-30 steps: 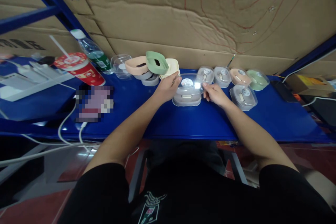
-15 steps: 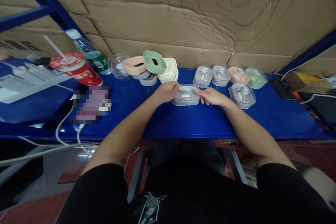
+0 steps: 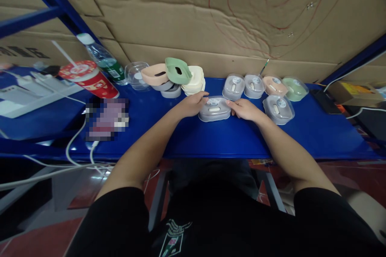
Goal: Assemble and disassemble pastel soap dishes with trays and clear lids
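- On the blue table point(image 3: 217, 138), straight in front of me, sits the grey box point(image 3: 214, 115), flat and upright, with the clear lid point(image 3: 222, 103) down over it.
- A second ago that lid was up off the box, tilted, in both my hands; by half a second ago it was down, and it is down now.
- My left hand point(image 3: 192, 104) is partly closed, fingers bent against the lid's left end; how the fingers sit underneath I cannot tell.
- My right hand point(image 3: 243, 109) is half closed at the other end, thumb on the lid's right corner, the other fingers curled beside the box.
- Both hands are a little lower and nearer me than a second ago, and match their place of half a second ago closely.
- To the right, the other lidded boxes have not moved: a back row of two grey, one peach point(image 3: 275, 86) and one green point(image 3: 294, 89), with another grey in front.
- Behind my left hand, the cream stack point(image 3: 194, 81) stands clear to view, beside the green cover point(image 3: 177, 71) and peach cover point(image 3: 154, 75), as before.
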Demonstrator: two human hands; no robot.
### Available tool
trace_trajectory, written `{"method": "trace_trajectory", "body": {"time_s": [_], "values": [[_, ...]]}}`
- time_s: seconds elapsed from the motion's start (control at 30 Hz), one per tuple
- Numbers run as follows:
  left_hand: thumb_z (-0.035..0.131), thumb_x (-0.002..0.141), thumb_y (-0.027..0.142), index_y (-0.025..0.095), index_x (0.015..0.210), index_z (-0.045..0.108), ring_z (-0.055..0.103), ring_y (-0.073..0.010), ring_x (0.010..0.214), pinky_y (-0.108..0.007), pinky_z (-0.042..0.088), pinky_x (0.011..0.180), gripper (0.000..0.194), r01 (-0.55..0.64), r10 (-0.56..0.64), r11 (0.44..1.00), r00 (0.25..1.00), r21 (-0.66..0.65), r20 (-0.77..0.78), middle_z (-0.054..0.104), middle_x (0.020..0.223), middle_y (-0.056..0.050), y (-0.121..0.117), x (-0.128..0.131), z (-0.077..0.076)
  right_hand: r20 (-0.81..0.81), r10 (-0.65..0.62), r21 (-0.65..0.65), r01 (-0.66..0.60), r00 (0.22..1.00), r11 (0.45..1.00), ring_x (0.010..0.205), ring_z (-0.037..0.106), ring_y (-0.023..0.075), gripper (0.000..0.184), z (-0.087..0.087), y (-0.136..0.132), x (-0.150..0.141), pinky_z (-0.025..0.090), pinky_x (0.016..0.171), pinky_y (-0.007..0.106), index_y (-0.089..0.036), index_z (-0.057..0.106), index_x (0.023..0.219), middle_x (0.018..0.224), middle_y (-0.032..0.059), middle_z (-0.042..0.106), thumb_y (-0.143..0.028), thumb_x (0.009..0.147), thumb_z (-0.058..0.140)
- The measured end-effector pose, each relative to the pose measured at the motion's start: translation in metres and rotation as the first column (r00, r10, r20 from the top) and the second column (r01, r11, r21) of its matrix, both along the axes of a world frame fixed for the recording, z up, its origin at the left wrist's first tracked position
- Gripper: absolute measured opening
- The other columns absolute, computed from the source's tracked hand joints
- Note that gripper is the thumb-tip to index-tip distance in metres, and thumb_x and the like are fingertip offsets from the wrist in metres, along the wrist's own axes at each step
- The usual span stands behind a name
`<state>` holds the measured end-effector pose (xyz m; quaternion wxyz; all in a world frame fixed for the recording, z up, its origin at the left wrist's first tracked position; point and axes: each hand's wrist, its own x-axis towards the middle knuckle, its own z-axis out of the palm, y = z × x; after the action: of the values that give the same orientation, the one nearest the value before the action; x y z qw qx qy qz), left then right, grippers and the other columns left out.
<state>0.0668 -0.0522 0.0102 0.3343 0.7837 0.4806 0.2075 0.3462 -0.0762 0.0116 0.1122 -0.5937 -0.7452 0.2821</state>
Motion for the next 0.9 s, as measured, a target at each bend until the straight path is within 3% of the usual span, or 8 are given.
{"method": "trace_trajectory", "body": {"time_s": [0.17,0.27,0.33,0.53,0.73,0.9], "values": [[0.053,0.106,0.043,0.019,0.141,0.07,0.067,-0.0168,0.063,-0.03,0.052,0.062,0.046,0.012,-0.012,0.993,1.0,-0.119,0.003,0.08,0.11,-0.011,0.0,0.001,0.0,0.075,-0.025,0.072,0.019,0.997,0.997,0.074,0.071,0.0247,0.085,0.001,0.002,0.002,0.047,0.073,0.035,-0.022,0.071,0.07,0.072,0.0096,0.076,-0.086,0.104,0.029],[0.064,0.102,0.042,0.023,0.163,0.055,0.067,-0.0146,0.058,-0.031,0.052,0.055,0.065,0.024,0.006,0.97,0.993,-0.241,0.119,0.074,0.14,-0.018,-0.001,0.005,-0.002,0.148,-0.054,0.168,0.029,0.987,0.985,0.082,0.072,0.0272,0.075,0.002,0.002,0.005,0.044,0.072,0.035,-0.022,0.072,0.075,0.083,0.0107,0.079,-0.077,0.109,0.034],[0.071,0.099,0.043,0.026,0.169,0.049,0.068,-0.0146,0.057,-0.032,0.052,0.054,0.075,0.042,0.008,0.959,0.984,-0.28,0.176,0.07,0.148,-0.019,-0.001,0.007,-0.003,0.18,-0.072,0.207,0.034,0.981,0.978,0.083,0.071,0.0282,0.069,0.004,0.002,0.007,0.041,0.07,0.036,-0.022,0.071,0.076,0.084,0.0109,0.078,-0.071,0.11,0.037],[0.081,0.091,0.047,0.024,0.127,0.084,0.068,-0.0149,0.058,-0.032,0.052,0.055,0.043,0.079,-0.045,0.966,0.989,-0.246,0.143,0.083,0.108,-0.011,-0.001,0.007,0.0,0.158,-0.136,0.264,0.091,0.978,0.96,0.079,0.066,0.0263,0.054,0.004,0.002,0.005,0.032,0.064,0.035,-0.021,0.071,0.082,0.081,0.0101,0.075,-0.063,0.108,0.048],[0.081,0.087,0.052,0.021,0.098,0.087,0.069,-0.0172,0.059,-0.031,0.05,0.059,0.034,0.05,-0.037,0.974,0.997,-0.22,0.062,0.078,0.078,-0.007,0.0,0.005,0.004,-0.072,-0.031,0.237,0.047,0.997,0.97,0.074,0.063,0.0215,0.064,-0.005,0.005,0.006,0.037,0.066,0.032,-0.018,0.078,0.094,0.075,0.0055,0.071,-0.074,0.102,0.049],[0.079,0.088,0.06,0.019,0.091,0.086,0.071,-0.0191,0.063,-0.033,0.05,0.067,0.042,0.03,-0.038,0.992,0.998,-0.12,-0.059,0.076,0.071,-0.006,-0.005,0.006,0.01,-0.145,0.038,0.214,-0.006,0.989,0.977,0.072,0.065,0.0219,0.068,-0.006,0.004,0.006,0.041,0.067,0.033,-0.016,0.084,0.104,0.073,0.0051,0.073,-0.076,0.1,0.053]]}}
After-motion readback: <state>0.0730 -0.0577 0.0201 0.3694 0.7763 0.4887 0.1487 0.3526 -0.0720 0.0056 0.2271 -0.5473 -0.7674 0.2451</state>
